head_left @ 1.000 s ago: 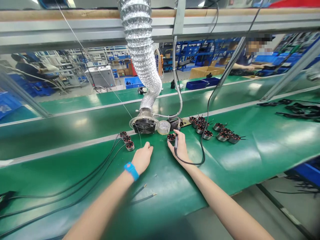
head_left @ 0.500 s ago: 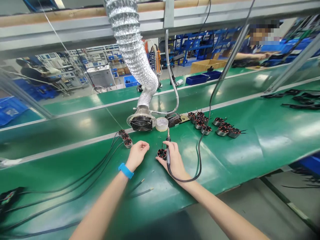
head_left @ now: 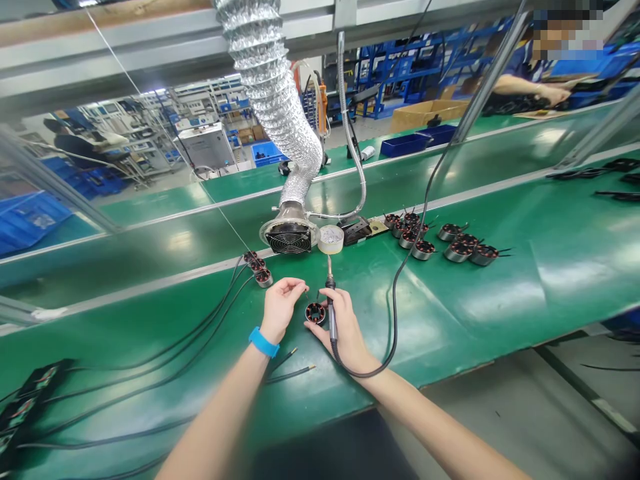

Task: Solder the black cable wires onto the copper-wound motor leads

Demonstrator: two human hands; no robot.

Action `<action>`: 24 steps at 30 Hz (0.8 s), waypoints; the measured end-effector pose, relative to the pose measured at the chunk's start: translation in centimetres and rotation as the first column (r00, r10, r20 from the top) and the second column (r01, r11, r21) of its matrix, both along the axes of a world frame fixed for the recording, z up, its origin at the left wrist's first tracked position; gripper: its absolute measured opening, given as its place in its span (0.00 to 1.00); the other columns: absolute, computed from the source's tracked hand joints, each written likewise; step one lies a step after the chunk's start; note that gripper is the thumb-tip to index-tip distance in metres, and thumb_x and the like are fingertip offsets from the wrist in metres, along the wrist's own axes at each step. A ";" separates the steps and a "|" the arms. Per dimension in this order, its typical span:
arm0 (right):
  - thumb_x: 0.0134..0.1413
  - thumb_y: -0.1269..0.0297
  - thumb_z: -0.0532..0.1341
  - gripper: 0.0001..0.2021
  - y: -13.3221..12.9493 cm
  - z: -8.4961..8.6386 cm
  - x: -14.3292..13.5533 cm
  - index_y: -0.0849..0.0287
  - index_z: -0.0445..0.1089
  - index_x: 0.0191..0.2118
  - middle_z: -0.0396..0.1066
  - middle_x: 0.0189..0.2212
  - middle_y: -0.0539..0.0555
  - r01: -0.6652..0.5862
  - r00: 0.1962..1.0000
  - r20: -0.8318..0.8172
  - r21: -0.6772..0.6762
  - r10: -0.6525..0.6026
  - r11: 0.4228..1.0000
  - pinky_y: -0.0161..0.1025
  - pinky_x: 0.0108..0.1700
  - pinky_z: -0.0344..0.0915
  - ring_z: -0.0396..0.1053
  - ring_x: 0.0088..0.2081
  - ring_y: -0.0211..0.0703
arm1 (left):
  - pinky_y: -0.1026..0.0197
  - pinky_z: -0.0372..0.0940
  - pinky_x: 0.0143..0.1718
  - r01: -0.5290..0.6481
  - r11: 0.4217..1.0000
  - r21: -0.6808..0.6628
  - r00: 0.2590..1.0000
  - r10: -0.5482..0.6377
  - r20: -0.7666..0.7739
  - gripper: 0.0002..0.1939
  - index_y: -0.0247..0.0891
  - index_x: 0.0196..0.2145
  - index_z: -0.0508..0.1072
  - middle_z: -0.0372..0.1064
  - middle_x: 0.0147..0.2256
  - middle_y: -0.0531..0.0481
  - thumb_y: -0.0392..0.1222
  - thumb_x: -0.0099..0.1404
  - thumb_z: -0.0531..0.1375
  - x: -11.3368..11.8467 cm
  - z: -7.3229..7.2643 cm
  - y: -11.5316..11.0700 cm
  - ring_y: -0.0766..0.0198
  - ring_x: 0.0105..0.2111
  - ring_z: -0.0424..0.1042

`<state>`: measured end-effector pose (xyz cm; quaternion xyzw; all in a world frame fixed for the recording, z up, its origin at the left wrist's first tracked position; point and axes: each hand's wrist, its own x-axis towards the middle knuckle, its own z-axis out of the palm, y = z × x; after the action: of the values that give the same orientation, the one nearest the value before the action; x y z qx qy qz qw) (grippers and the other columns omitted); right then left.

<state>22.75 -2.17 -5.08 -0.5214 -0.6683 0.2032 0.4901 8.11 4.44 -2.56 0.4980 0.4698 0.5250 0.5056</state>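
Observation:
My right hand (head_left: 345,327) is closed around a soldering iron (head_left: 332,313), its tip pointing away from me. The thumb and fingers of that same hand also rest against a small round motor (head_left: 315,313) with copper windings, which stands on the green mat. My left hand (head_left: 281,307), with a blue band (head_left: 264,342) at the wrist, is pinched just left of the motor's short leads. What its fingertips hold is too small to make out. Beyond the iron's tip stands a round whitish tub (head_left: 331,239).
A fume extractor fan (head_left: 289,239) hangs on a foil duct (head_left: 280,87). Motors with black cables (head_left: 263,277) lie left, several loose motors (head_left: 459,249) right. Two cable ends (head_left: 295,375) lie near my forearms. The iron's cord (head_left: 395,307) loops rightward. A co-worker's hand (head_left: 550,93) shows far right.
My left hand has come closer to the motor and its leads. My right hand, the iron and the motor have shifted slightly left. The camera view has tilted a little.

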 end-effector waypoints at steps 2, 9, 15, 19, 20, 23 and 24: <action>0.51 0.70 0.69 0.33 -0.1 -0.1 0.1 0.50 0.56 0.59 0.58 0.52 0.59 -0.004 1.000 -0.013 -0.005 0.004 1.000 0.50 0.51 0.72 0.71 0.44 0.48 | 0.58 0.67 0.45 0.003 1.000 0.006 1.000 -0.003 -0.011 0.12 0.34 0.34 0.77 0.78 0.32 0.46 0.46 0.57 0.69 -0.1 -0.1 0.0 0.61 0.36 0.76; 0.52 0.70 0.69 0.32 -0.1 0.2 0.1 0.50 0.56 0.59 0.59 0.51 0.58 -0.021 0.999 -0.032 -0.003 0.021 1.000 0.51 0.51 0.73 0.73 0.43 0.49 | 0.58 0.68 0.45 -0.010 1.000 0.024 1.000 0.010 -0.020 0.12 0.33 0.34 0.77 0.78 0.32 0.46 0.45 0.57 0.68 -0.2 0.0 0.1 0.61 0.36 0.76; 0.52 0.70 0.69 0.32 0.0 0.0 0.1 0.50 0.56 0.59 0.59 0.51 0.58 -0.026 0.998 -0.055 -0.009 0.025 1.000 0.51 0.50 0.73 0.72 0.44 0.49 | 0.58 0.69 0.43 0.045 0.999 0.015 0.998 -0.044 -0.037 0.12 0.33 0.33 0.76 0.76 0.31 0.47 0.45 0.57 0.68 -0.2 0.0 -0.1 0.62 0.35 0.76; 0.50 0.71 0.70 0.32 0.1 -0.2 0.1 0.50 0.57 0.58 0.59 0.51 0.58 -0.050 0.995 -0.093 -0.019 0.048 0.999 0.51 0.51 0.73 0.72 0.46 0.49 | 0.60 0.69 0.42 0.080 0.997 0.013 0.994 -0.079 -0.073 0.14 0.34 0.40 0.75 0.76 0.30 0.48 0.43 0.58 0.67 -0.3 -0.1 -0.6 0.62 0.34 0.76; 0.50 0.71 0.70 0.33 0.1 -0.2 0.2 0.49 0.56 0.59 0.58 0.52 0.58 -0.065 0.991 -0.116 -0.019 0.062 0.998 0.51 0.52 0.72 0.72 0.47 0.49 | 0.61 0.68 0.40 0.094 0.995 0.014 0.991 -0.092 -0.101 0.17 0.34 0.44 0.74 0.76 0.30 0.49 0.42 0.58 0.67 -0.4 -0.2 -0.8 0.63 0.33 0.76; 0.49 0.73 0.69 0.34 0.2 -0.3 0.3 0.49 0.55 0.59 0.58 0.53 0.57 -0.107 0.974 -0.204 -0.025 0.099 0.994 0.50 0.55 0.71 0.72 0.50 0.48 | 0.65 0.64 0.31 0.133 0.991 0.020 0.969 -0.126 -0.213 0.25 0.36 0.52 0.71 0.76 0.29 0.51 0.42 0.58 0.67 -0.6 -0.2 -1.4 0.67 0.27 0.72; 0.48 0.73 0.69 0.35 0.2 -0.4 0.3 0.49 0.55 0.59 0.58 0.54 0.57 -0.114 0.967 -0.232 -0.030 0.104 0.993 0.49 0.56 0.71 0.72 0.50 0.48 | 0.66 0.63 0.29 0.142 0.990 0.014 0.962 -0.134 -0.239 0.25 0.36 0.53 0.71 0.76 0.29 0.51 0.43 0.58 0.67 -0.7 -0.1 -1.5 0.67 0.26 0.70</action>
<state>23.05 -1.95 -5.44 -0.4674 -0.6303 0.3031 0.5407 7.38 2.91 -2.69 0.5967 0.4829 0.4323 0.4731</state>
